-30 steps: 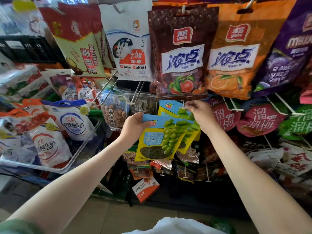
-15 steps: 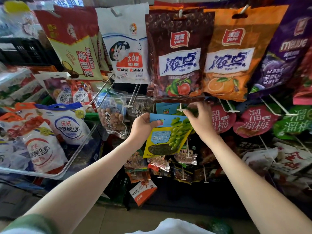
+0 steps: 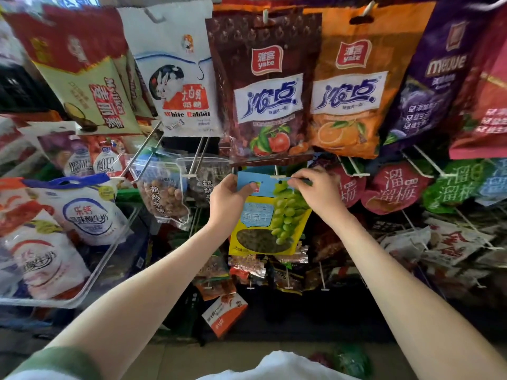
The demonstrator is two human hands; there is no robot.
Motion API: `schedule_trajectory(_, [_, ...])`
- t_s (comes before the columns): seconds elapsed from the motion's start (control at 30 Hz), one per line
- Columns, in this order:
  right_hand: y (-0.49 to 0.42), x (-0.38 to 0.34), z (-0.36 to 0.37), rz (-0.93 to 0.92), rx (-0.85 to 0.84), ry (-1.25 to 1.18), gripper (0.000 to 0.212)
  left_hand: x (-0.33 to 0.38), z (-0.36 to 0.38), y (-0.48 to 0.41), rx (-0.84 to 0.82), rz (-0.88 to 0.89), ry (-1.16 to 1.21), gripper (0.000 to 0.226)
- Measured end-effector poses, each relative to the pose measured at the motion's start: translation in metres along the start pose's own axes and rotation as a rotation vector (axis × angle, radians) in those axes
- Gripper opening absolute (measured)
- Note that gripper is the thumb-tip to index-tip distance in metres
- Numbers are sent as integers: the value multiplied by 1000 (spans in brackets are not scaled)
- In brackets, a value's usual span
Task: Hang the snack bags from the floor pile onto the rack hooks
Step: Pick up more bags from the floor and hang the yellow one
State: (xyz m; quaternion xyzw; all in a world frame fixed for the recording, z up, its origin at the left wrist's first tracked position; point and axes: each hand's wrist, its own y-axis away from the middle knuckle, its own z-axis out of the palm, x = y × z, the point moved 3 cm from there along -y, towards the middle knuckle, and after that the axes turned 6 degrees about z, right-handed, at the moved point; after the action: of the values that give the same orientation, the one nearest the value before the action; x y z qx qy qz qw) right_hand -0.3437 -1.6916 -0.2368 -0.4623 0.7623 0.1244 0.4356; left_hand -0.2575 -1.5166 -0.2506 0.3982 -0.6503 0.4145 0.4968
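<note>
1. Left hand point(image 3: 229, 197) pinches top-left corner of raisin bag point(image 3: 267, 223).
2. Right hand point(image 3: 319, 189) pinches its top-right edge.
3. Bag top sits at white hook point(image 3: 277, 176), just under brown yake bag point(image 3: 264, 105); whether it's threaded, cannot tell.

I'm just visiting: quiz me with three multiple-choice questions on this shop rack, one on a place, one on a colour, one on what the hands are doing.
1. The raisin bag being held is right below which hanging bag?
A. White Rabbit bag
B. brown Yake bag
C. purple bag
2. Its top band is:
A. red
B. black
C. blue
3. How is it held?
A. left hand and right hand both grip its top
B. one hand only
C. it lies on the floor
Answers: 1 B, the brown bag's bottom edge hangs just above it; 2 C, a blue strip tops the yellow part; 3 A, one hand at each top corner.
</note>
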Motion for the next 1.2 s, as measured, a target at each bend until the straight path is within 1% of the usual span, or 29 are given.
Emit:
schedule_trajectory(0.1, [-4,-3,3,-24,27,0,16,4,0,-2,23,48,-48,13])
schedule_trajectory(0.3, [-11,5,10,-14,93,-27,14,4,2,-4,43,103,-135,10])
schedule_trajectory(0.5, [-12,1,11,-96,220,109,13,-3,0,-1,79,156,-149,8])
schedule_trajectory(0.6, [-10,-1,11,-102,256,119,13,-4,-1,-1,87,175,-184,11])
schedule_trajectory(0.73, [-7,-4,14,-89,263,105,13,-2,0,-1,102,201,-289,19])
schedule_trajectory(0.83, [-6,-3,12,-60,225,75,13,-1,0,1,95,192,-320,19])
schedule_trajectory(0.97, [-5,-4,12,-30,141,161,16,-2,-1,6,68,172,-331,20])
schedule_trajectory(1.07, [-5,-6,12,-5,105,210,22,0,0,3,44,147,-364,23])
schedule_trajectory(1.13, [-9,-4,15,11,122,283,23,2,2,-2,47,149,-452,28])
schedule_trajectory(1.2, [-13,3,20,24,203,343,26,1,4,-6,69,160,-548,34])
